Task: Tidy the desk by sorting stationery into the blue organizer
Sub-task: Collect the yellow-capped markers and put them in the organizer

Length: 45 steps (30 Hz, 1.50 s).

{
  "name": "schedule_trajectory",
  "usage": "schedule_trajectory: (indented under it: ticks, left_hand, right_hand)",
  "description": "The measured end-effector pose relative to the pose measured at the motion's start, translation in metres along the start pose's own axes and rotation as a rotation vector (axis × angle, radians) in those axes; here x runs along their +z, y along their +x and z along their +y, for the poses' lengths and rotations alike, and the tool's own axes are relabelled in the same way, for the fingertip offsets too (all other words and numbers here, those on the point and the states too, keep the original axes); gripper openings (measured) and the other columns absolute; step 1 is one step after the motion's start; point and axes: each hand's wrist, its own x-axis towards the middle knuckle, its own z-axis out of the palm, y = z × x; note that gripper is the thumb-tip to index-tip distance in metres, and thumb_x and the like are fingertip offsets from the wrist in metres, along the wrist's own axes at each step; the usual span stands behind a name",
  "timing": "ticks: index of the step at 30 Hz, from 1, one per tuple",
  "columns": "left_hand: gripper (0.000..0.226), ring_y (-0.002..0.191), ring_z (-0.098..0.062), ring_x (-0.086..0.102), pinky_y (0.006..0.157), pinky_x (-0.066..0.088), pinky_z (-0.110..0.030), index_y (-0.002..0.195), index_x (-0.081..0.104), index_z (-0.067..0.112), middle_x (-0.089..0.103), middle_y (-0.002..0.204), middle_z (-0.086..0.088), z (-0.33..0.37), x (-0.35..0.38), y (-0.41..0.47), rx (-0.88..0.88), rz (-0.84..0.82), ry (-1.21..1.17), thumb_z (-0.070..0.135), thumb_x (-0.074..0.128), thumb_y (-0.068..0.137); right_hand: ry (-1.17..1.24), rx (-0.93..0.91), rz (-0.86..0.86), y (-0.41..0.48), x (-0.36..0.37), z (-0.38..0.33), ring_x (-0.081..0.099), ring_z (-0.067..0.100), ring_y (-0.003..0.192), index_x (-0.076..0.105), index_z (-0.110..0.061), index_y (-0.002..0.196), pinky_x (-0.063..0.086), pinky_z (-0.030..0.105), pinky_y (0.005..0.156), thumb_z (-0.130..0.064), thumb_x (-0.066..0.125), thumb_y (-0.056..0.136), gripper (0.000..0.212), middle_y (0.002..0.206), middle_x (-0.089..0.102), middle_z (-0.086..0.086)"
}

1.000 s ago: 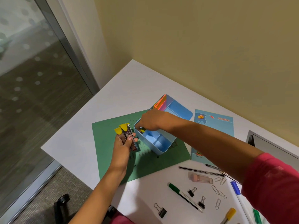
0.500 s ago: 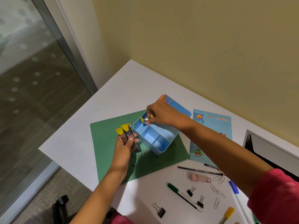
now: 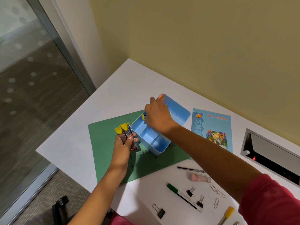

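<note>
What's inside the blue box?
The two near compartments of the blue organizer show only bare floor. An orange item stands in its far corner. The right hand covers the middle.

The organizer (image 3: pixel 178 111) sits on the mat (image 3: pixel 103 151), a booklet (image 3: pixel 211 127) lies to its right, and pens (image 3: pixel 181 196) and clips (image 3: pixel 190 191) lie in front.

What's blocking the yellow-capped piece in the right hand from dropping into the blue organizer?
Nothing visible. The right hand pinches the yellow-capped piece at the blue organizer rim, with open compartments just below. The left hand holds yellow-capped tubes beside the organizer, outside it. The right hand hides the section beneath it.
</note>
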Motion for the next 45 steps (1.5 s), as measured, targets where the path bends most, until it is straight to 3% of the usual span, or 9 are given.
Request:
schedule_trajectory:
  ticks: [4, 13, 19, 24, 29, 37, 39, 42, 45]
  left_hand:
    - [0.026, 0.087, -0.013, 0.063, 0.062, 0.050, -0.018, 0.123, 0.052, 0.006, 0.064, 0.111, -0.009, -0.001, 0.000, 0.001, 0.000, 0.000, 0.016, 0.008, 0.043, 0.099]
    - [0.028, 0.084, -0.013, 0.061, 0.071, 0.048, -0.025, 0.126, 0.051, 0.007, 0.062, 0.112, -0.009, -0.002, 0.002, 0.001, -0.012, -0.001, 0.005, 0.008, 0.042, 0.099]
    - [0.027, 0.080, -0.013, 0.061, 0.067, 0.047, -0.025, 0.124, 0.050, 0.005, 0.061, 0.110, -0.009, -0.004, 0.002, 0.003, -0.026, 0.013, 0.009, 0.007, 0.042, 0.099]
    - [0.029, 0.080, -0.013, 0.061, 0.066, 0.047, -0.025, 0.127, 0.049, 0.002, 0.061, 0.108, -0.009, -0.005, 0.003, 0.006, -0.027, 0.019, 0.027, 0.007, 0.042, 0.099]
    - [0.028, 0.079, -0.013, 0.061, 0.064, 0.047, -0.024, 0.125, 0.050, 0.003, 0.061, 0.108, -0.009, -0.003, 0.003, 0.007, -0.031, 0.029, 0.025, 0.007, 0.042, 0.099]
    - [0.026, 0.079, -0.015, 0.060, 0.066, 0.047, -0.026, 0.123, 0.051, 0.003, 0.061, 0.105, -0.010, 0.002, 0.003, 0.006, -0.024, 0.024, 0.015, 0.005, 0.041, 0.099]
    - [0.024, 0.079, -0.018, 0.059, 0.065, 0.047, -0.025, 0.120, 0.051, 0.004, 0.062, 0.100, -0.008, 0.003, 0.003, 0.006, -0.013, 0.012, 0.036, 0.005, 0.040, 0.099]
    - [0.018, 0.080, -0.016, 0.060, 0.062, 0.048, -0.020, 0.114, 0.049, 0.009, 0.061, 0.102, -0.008, 0.008, 0.005, 0.004, 0.031, -0.014, 0.059, 0.005, 0.039, 0.099]
    - [0.025, 0.089, -0.016, 0.059, 0.063, 0.049, -0.012, 0.122, 0.048, 0.010, 0.061, 0.109, -0.007, 0.013, 0.008, 0.002, 0.127, -0.064, 0.119, 0.005, 0.040, 0.099]
  right_hand:
    - [0.004, -0.004, -0.032, 0.001, 0.002, -0.001, 0.054, 0.028, 0.101, 0.061, -0.005, 0.109, 0.038, 0.030, 0.066, -0.025, 0.065, 0.086, 0.030, 0.113, 0.052, 0.013]
    - [0.052, 0.083, -0.069, -0.002, 0.007, -0.003, 0.050, 0.027, 0.100, 0.061, -0.007, 0.104, 0.040, 0.031, 0.065, -0.032, 0.058, 0.081, 0.033, 0.112, 0.049, 0.009]
    - [0.033, 0.120, 0.033, -0.007, 0.022, -0.003, 0.052, 0.025, 0.096, 0.064, -0.008, 0.100, 0.034, 0.031, 0.059, -0.032, 0.054, 0.088, 0.028, 0.112, 0.051, 0.009]
    - [0.124, 0.263, 0.119, -0.008, 0.028, -0.005, 0.056, 0.026, 0.100, 0.059, -0.008, 0.109, 0.047, 0.031, 0.070, -0.033, 0.054, 0.092, 0.031, 0.118, 0.052, 0.012]
    - [0.193, 0.316, 0.177, -0.006, 0.031, -0.009, 0.060, 0.025, 0.089, 0.044, -0.010, 0.113, 0.038, 0.028, 0.059, -0.026, 0.066, 0.087, 0.038, 0.109, 0.057, 0.010]
    - [0.256, 0.335, 0.167, -0.007, 0.027, -0.005, 0.059, 0.025, 0.083, 0.044, -0.011, 0.109, 0.038, 0.030, 0.056, -0.038, 0.066, 0.085, 0.042, 0.105, 0.056, 0.009]
    - [0.364, 0.315, 0.206, -0.011, 0.022, -0.003, 0.057, 0.022, 0.078, 0.048, -0.013, 0.105, 0.038, 0.029, 0.056, -0.038, 0.065, 0.086, 0.036, 0.101, 0.055, 0.006]
    - [0.746, 0.211, 0.225, -0.019, 0.013, -0.003, 0.048, 0.005, 0.069, 0.057, -0.016, 0.099, 0.033, 0.018, 0.057, -0.036, 0.062, 0.089, 0.023, 0.088, 0.052, -0.004]
    - [1.092, 0.092, 0.125, -0.032, 0.002, -0.009, 0.053, -0.003, 0.067, 0.066, -0.016, 0.099, 0.043, 0.017, 0.063, -0.035, 0.063, 0.088, 0.021, 0.081, 0.056, -0.011]
